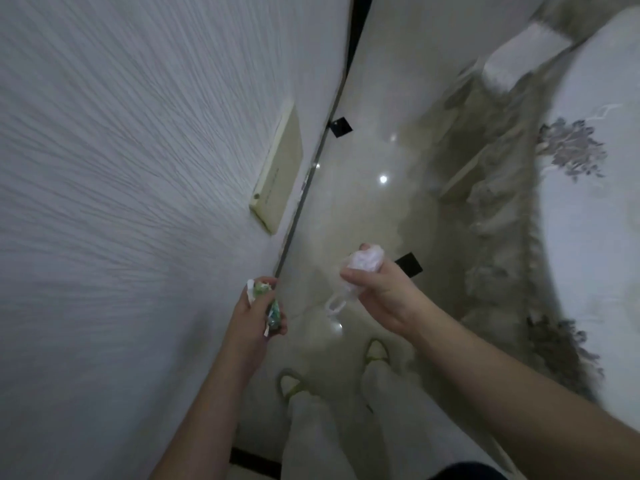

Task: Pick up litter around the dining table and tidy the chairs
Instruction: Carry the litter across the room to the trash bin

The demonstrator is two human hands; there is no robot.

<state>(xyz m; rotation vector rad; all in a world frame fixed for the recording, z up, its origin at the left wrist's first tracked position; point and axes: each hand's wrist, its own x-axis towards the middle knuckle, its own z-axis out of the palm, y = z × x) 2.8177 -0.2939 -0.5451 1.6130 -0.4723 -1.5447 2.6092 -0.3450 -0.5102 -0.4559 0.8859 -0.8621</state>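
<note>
My left hand (pixel 258 315) grips crumpled green and white wrappers (pixel 270 306) close to the wall. My right hand (pixel 379 294) holds a scrunched clear plastic bag (pixel 360 268), with a loop of it hanging below the fingers. Both hands are in front of me above the glossy floor. The round dining table (pixel 599 209), covered by a white cloth with a grey tree print, fills the right side. A pale chair (pixel 509 60) stands at its far edge, blurred.
A textured white wall (pixel 138 168) runs along the left with a beige panel (pixel 280 168) set in it. The beige tiled floor (pixel 374 150) has black diamond inlays. My feet in green-strapped slippers (pixel 375 351) stand on it in the narrow gap between wall and table.
</note>
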